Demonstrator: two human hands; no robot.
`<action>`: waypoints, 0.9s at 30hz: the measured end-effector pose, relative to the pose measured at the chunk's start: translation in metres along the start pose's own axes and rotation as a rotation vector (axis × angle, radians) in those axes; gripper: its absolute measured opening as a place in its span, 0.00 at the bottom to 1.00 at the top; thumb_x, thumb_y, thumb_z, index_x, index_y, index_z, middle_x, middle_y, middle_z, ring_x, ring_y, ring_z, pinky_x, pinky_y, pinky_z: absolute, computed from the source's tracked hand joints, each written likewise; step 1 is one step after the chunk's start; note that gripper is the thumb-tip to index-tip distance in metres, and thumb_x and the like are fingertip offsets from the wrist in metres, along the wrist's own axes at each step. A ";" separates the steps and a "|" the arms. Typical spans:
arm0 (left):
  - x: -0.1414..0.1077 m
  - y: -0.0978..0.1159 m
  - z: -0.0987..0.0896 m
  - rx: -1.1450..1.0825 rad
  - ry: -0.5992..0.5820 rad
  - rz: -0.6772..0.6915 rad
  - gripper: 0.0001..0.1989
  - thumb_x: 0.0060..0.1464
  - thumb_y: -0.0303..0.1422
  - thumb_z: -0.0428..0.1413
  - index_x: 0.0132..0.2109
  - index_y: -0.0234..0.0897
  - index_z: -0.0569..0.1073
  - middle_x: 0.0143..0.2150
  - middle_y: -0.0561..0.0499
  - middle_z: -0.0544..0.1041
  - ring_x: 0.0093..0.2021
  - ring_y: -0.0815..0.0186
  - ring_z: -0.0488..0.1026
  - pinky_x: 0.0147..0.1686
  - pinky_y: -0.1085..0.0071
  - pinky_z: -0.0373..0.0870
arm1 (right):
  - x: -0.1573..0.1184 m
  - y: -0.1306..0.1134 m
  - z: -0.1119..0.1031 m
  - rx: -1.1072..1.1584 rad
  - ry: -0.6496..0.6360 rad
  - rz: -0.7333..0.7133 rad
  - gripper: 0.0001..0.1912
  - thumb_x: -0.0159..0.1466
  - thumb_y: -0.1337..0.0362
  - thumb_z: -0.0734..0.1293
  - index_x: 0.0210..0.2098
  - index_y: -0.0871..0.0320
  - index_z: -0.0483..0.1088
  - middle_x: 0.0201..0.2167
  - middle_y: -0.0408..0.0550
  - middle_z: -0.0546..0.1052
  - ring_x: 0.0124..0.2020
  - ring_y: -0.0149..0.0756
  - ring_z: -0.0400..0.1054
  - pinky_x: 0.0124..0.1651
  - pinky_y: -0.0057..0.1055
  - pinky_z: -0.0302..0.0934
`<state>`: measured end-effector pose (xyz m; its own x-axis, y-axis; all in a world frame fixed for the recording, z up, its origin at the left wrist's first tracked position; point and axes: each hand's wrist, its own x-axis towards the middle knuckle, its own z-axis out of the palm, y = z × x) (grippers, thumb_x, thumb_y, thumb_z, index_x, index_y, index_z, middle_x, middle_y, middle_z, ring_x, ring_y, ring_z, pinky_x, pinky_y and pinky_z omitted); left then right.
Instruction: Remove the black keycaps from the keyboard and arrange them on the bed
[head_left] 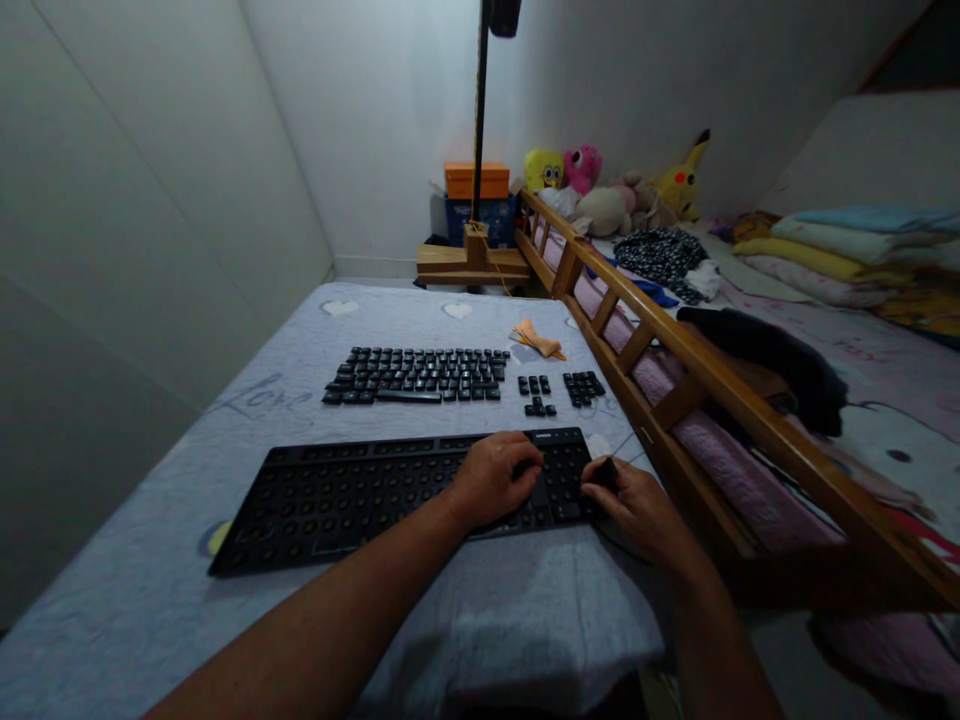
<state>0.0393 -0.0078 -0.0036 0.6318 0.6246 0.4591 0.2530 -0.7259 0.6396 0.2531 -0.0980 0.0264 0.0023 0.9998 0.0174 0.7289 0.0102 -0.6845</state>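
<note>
A black keyboard [352, 500] lies on the light patterned sheet, most of its key sockets bare and a few caps left at its lower right. My left hand [495, 478] rests over its right part with the fingers curled; whatever they grip is hidden. At the keyboard's right end, my right hand [630, 505] pinches a small black keycap puller [606, 470] with thin wires sticking out. Beyond the keyboard, loose black keycaps [420, 372] lie in rows. Smaller groups of them, the arrow keycaps [538, 408] and number-pad keycaps [583, 387], sit to the right.
An orange cloth [536, 338] lies behind the keycaps. A wooden bed rail [637, 310] runs along the right, close to my right hand. Past it are folded bedding [847, 250] and plush toys [600, 210]. A wooden stand [472, 262] with a black pole is at the back.
</note>
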 end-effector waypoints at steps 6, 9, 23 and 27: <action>0.000 0.000 0.000 0.004 0.011 0.011 0.06 0.53 0.24 0.56 0.37 0.35 0.77 0.35 0.48 0.78 0.37 0.64 0.75 0.40 0.69 0.71 | 0.003 -0.004 -0.002 0.014 -0.044 0.004 0.07 0.62 0.61 0.63 0.34 0.57 0.69 0.31 0.46 0.75 0.33 0.38 0.69 0.37 0.32 0.60; 0.000 0.000 0.001 0.007 0.013 0.013 0.05 0.53 0.24 0.56 0.37 0.35 0.76 0.35 0.48 0.78 0.37 0.64 0.75 0.39 0.69 0.71 | 0.003 -0.005 -0.002 0.036 -0.047 0.011 0.06 0.62 0.61 0.62 0.34 0.57 0.69 0.31 0.46 0.75 0.33 0.38 0.69 0.38 0.32 0.60; 0.000 0.002 -0.001 0.004 0.001 -0.008 0.06 0.53 0.24 0.56 0.37 0.36 0.77 0.36 0.48 0.78 0.37 0.64 0.75 0.40 0.69 0.71 | 0.010 0.005 -0.007 0.134 -0.110 0.045 0.07 0.63 0.60 0.64 0.34 0.57 0.71 0.29 0.43 0.74 0.31 0.35 0.67 0.33 0.29 0.59; 0.000 0.002 -0.001 0.001 -0.004 -0.015 0.06 0.54 0.25 0.56 0.37 0.36 0.77 0.36 0.48 0.78 0.37 0.64 0.75 0.40 0.69 0.71 | 0.013 0.005 -0.009 0.133 -0.129 0.041 0.07 0.62 0.61 0.65 0.33 0.57 0.71 0.29 0.44 0.75 0.30 0.35 0.67 0.32 0.29 0.59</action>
<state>0.0389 -0.0091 -0.0020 0.6311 0.6339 0.4470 0.2631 -0.7171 0.6454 0.2629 -0.0852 0.0298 -0.0640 0.9929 -0.1005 0.6328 -0.0375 -0.7734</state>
